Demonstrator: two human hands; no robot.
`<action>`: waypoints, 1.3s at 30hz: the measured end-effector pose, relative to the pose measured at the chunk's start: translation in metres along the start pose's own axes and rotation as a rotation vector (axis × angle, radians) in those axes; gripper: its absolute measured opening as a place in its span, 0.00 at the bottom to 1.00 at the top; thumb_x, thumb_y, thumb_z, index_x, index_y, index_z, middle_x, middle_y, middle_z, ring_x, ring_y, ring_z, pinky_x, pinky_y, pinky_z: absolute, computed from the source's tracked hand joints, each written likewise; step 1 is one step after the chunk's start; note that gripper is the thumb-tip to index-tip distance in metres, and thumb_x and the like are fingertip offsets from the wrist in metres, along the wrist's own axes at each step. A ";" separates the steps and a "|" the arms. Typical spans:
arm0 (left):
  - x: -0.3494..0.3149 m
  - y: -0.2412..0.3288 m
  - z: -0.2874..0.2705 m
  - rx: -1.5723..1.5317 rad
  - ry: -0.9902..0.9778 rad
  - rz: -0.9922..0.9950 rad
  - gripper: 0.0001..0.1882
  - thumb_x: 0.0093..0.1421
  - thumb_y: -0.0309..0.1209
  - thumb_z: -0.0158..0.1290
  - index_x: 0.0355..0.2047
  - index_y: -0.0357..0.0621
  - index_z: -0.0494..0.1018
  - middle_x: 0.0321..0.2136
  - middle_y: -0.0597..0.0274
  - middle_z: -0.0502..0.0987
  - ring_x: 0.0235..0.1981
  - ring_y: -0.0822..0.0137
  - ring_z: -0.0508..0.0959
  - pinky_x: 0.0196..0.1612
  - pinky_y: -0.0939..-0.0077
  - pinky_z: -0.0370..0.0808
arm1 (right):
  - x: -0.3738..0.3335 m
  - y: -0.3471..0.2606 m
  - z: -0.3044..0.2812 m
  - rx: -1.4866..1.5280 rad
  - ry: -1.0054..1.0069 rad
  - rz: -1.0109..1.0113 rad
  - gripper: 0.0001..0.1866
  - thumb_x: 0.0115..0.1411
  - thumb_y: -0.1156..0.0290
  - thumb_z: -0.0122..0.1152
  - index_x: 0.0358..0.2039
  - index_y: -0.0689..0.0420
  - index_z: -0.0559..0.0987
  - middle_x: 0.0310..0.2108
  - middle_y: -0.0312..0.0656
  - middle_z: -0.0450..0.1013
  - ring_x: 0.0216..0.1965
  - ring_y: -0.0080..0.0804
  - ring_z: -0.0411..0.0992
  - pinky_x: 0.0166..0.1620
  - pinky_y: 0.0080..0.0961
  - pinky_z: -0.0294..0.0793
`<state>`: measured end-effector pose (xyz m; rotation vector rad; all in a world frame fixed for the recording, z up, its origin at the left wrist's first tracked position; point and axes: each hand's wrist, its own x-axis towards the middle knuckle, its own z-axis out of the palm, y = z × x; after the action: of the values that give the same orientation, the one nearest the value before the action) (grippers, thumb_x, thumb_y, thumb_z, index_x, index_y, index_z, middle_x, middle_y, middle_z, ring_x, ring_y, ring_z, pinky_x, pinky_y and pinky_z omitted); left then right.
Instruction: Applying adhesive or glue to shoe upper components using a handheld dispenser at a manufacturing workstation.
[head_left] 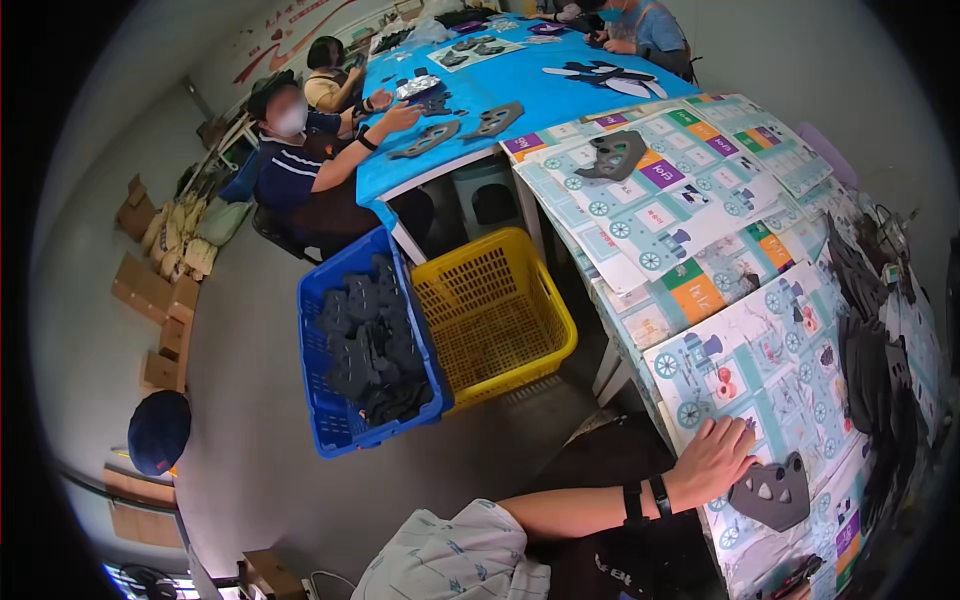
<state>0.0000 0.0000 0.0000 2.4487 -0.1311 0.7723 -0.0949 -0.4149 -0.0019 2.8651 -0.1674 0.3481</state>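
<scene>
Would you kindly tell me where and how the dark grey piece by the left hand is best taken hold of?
I'd take the dark grey piece by the solid rim outside its cut-outs, coming from its left, where the left hand rests at its edge. It appears to lie flat on the patterned covering, so a pinch over that rim should probably work best.

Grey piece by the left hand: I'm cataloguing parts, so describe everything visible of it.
The grey piece is dark, matte and foam-like, roughly fan-shaped, with pale openings and a rounded tab at its upper right. It lies seemingly flat on printed sheets. The left hand is at its upper-left edge, fingertips apparently touching it.
</scene>
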 end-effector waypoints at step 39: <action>0.020 0.039 -0.135 -0.372 0.207 0.460 0.18 0.65 0.31 0.58 0.55 0.41 0.77 0.43 0.55 0.74 0.42 0.57 0.73 0.38 0.64 0.72 | 0.005 -0.003 0.017 0.047 0.129 -0.213 0.31 0.58 0.57 0.73 0.53 0.64 0.74 0.45 0.65 0.73 0.49 0.65 0.73 0.50 0.59 0.75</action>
<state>-0.0604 0.0420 0.1215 1.9910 -0.7100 1.0800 -0.0861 -0.4167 -0.0177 2.8590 0.1711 0.4963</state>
